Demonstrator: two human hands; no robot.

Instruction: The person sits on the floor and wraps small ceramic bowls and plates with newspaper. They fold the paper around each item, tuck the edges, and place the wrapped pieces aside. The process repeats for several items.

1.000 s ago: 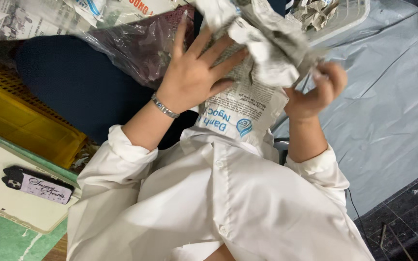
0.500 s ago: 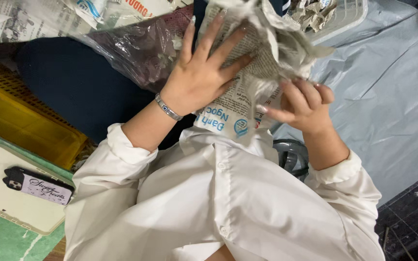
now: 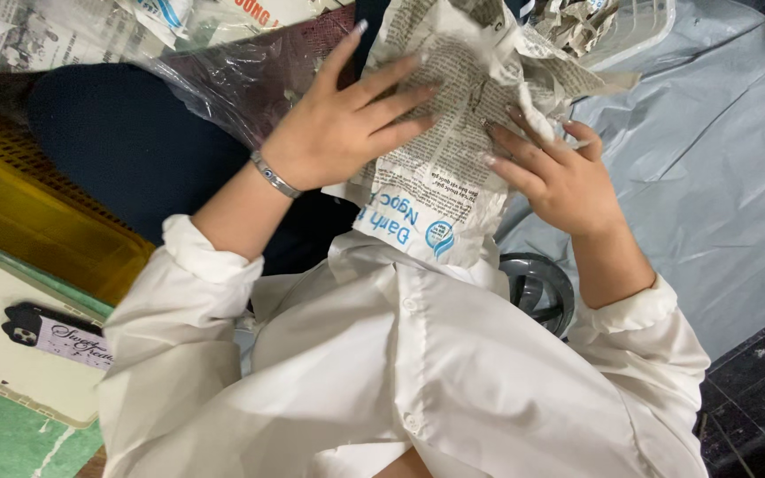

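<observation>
Grey-blue plastic sheeting (image 3: 719,168) covers the surface at right; dark tiled floor shows at the lower right corner.

Your crumpled newspaper sheet (image 3: 453,133) lies in front of your chest, above the white shirt (image 3: 418,372), its lower edge touching the collar. Your left hand (image 3: 338,133) rests flat on its left half, fingers spread and extended, nothing gripped (silver bracelet (image 3: 274,175) at the wrist). Your right hand (image 3: 560,177) presses the sheet's right edge, fingers loosely bent over a fold; whether it pinches the paper, I cannot tell.

Outward: clear plastic bag (image 3: 232,80) just left of the left hand, yellow crate (image 3: 37,212) further left, cream tray (image 3: 11,354) at lower left.
</observation>
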